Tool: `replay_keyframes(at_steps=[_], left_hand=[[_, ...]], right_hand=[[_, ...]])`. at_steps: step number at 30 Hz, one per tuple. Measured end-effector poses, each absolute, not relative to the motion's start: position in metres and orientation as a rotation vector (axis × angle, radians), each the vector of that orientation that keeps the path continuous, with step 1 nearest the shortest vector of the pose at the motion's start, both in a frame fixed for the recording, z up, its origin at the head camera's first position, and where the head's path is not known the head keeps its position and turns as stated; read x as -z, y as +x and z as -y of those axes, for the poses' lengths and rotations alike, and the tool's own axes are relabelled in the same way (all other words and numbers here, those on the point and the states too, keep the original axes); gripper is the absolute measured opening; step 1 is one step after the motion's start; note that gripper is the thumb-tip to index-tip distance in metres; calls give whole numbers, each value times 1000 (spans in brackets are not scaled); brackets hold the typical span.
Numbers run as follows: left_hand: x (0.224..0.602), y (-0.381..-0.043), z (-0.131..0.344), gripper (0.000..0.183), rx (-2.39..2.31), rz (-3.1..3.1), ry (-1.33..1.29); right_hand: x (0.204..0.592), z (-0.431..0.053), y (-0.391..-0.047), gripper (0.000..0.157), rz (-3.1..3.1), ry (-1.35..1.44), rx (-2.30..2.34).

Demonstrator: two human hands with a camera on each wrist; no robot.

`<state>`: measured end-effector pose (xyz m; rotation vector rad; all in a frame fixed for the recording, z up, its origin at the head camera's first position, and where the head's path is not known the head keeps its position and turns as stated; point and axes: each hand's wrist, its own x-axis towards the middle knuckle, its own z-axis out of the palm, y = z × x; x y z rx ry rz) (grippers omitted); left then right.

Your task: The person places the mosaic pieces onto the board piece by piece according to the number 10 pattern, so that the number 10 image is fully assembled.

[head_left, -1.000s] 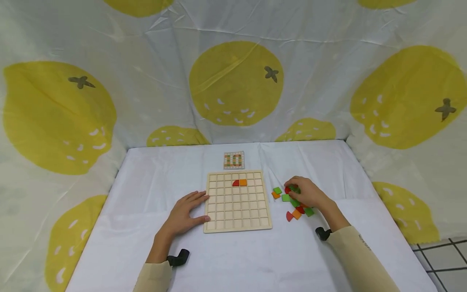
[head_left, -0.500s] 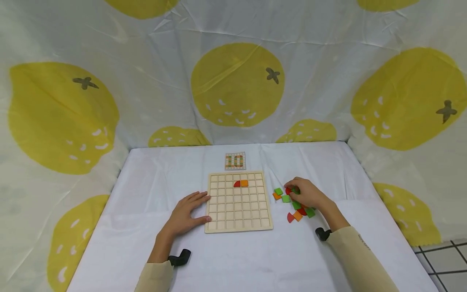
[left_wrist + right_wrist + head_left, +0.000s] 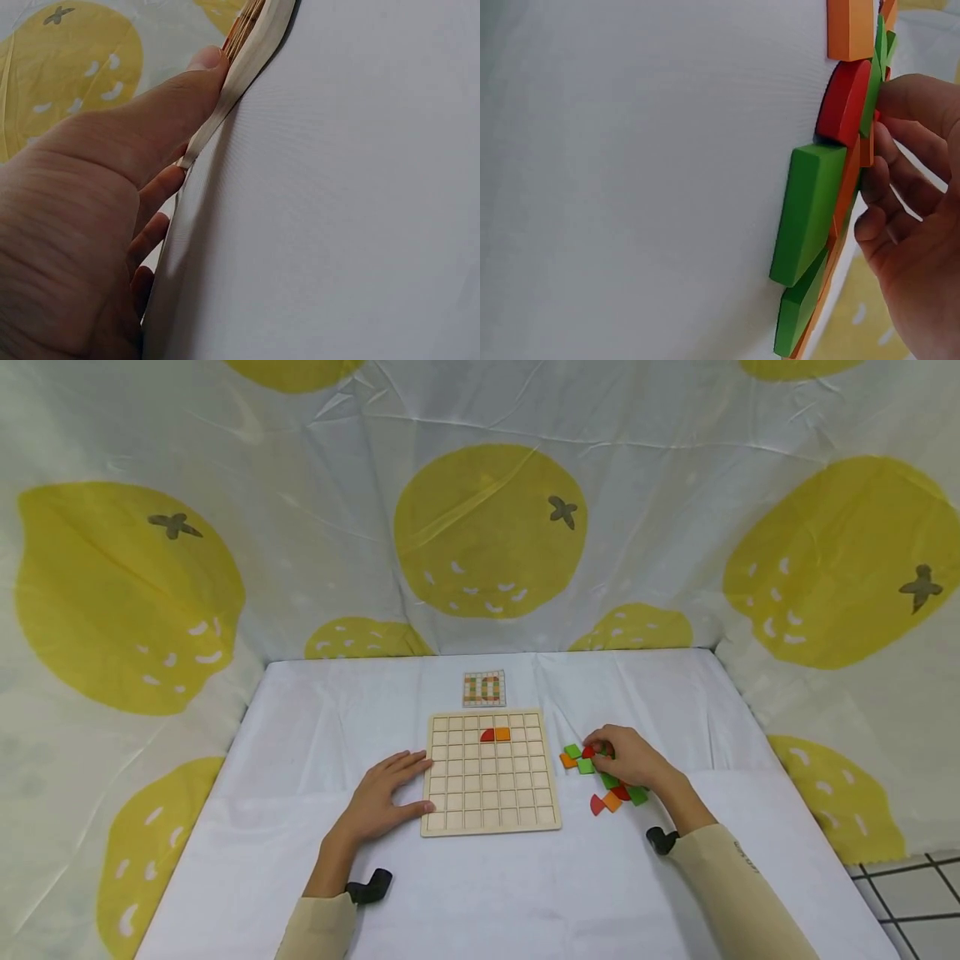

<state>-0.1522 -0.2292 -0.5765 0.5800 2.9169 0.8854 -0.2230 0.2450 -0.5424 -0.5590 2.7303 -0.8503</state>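
A square wooden grid board [image 3: 491, 785] lies on the white cloth. One red quarter-circle tile [image 3: 487, 736] and an orange square tile [image 3: 502, 734] sit side by side in its upper cells. My left hand [image 3: 386, 799] rests at the board's left edge, fingers spread and fairly straight, thumb touching the rim. Over the pile of tiles to the right, my right hand [image 3: 633, 760] has curled fingers and pinches a red quarter-circle tile [image 3: 588, 751]. In the right wrist view, green tiles [image 3: 806, 217] and a red tile [image 3: 845, 101] lie beside the fingers, which partly hide the pile.
A small printed pattern card [image 3: 483, 689] lies behind the board. Loose green square tiles [image 3: 586, 766], an orange tile [image 3: 612, 801] and another red quarter-circle tile [image 3: 597, 805] lie around the right hand. A lemon-print cloth [image 3: 491, 531] hangs behind the table.
The red tile at my right fingertips has shifted slightly left, toward the green squares. My left hand stays at the board's edge, and the tiles on the board have not moved.
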Motion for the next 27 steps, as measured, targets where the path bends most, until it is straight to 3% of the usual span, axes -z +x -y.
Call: replay_keyframes(at_steps=[12, 27], left_hand=[[574, -151, 228, 80, -892, -2918, 583], [574, -151, 228, 80, -900, -2917, 573]], right_hand=[[543, -234, -227, 29, -2903, -525, 910], [537, -176, -239, 26, -2901, -713, 1041]])
